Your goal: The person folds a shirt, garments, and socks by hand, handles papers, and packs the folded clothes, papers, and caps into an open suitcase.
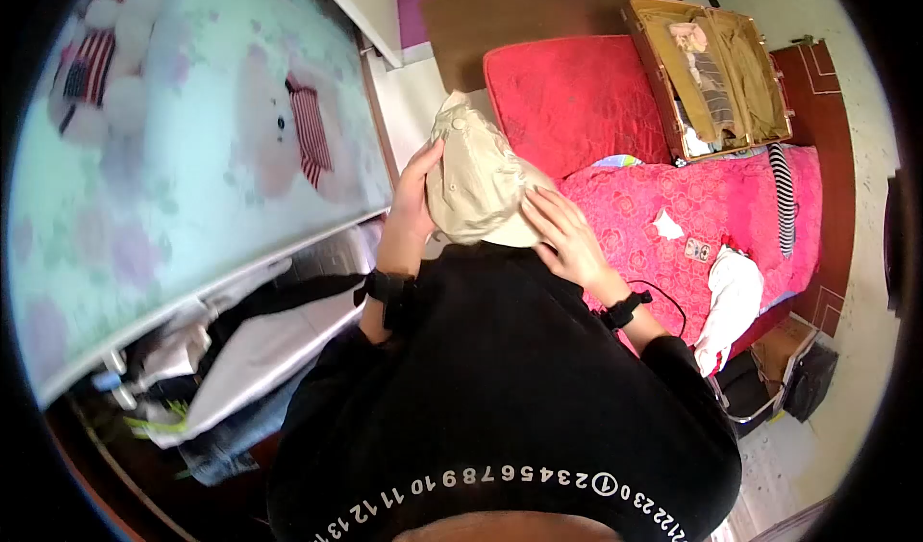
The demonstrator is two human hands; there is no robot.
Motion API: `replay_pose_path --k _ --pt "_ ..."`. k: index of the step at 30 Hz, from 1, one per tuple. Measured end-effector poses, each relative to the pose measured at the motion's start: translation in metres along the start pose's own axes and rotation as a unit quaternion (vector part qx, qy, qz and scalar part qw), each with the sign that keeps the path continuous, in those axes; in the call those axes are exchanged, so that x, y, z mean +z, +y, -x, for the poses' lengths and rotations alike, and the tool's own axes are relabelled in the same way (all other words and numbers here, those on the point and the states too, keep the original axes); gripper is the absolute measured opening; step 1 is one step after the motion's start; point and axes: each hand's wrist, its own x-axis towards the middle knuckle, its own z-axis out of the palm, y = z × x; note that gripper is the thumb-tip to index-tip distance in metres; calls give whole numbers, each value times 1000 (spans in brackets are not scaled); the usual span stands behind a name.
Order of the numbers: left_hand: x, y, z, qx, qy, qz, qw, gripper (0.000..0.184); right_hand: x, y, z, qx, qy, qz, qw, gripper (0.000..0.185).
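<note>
A beige baseball cap [471, 176] is held up in front of my chest between both hands. My left hand [413, 191] grips the crown at its left side, with the thumb near the cap's edge. On the other side, my right hand [564, 231] has its fingers laid over the brim and its thumb tucked beneath. The cap's brim points down to the right, toward my black shirt. Black bands circle both wrists.
An open suitcase [740, 80] with clothes inside rests on the bed's far end. The pink bedspread [635, 282] carries a phone [698, 250], a white garment [733, 297] and a striped cloth [784, 205]. At left stands an open wardrobe with a bear-printed door [212, 157] and hanging clothes [260, 359].
</note>
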Motion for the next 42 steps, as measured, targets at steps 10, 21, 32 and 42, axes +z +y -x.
replay_pose_path --k 10,21,32,42 --pt "25 114 -142 -56 -138 -374 916 30 -85 49 -200 76 255 -181 947 70" --pt "112 209 -285 -92 -332 -584 735 23 -138 201 -298 126 -163 -528 824 20" --pt "150 276 -422 -162 -332 -601 709 27 -210 272 -362 184 -7 -617 765 25" --pt "167 304 -600 -207 -285 -380 855 30 -219 318 -435 293 287 -694 591 43"
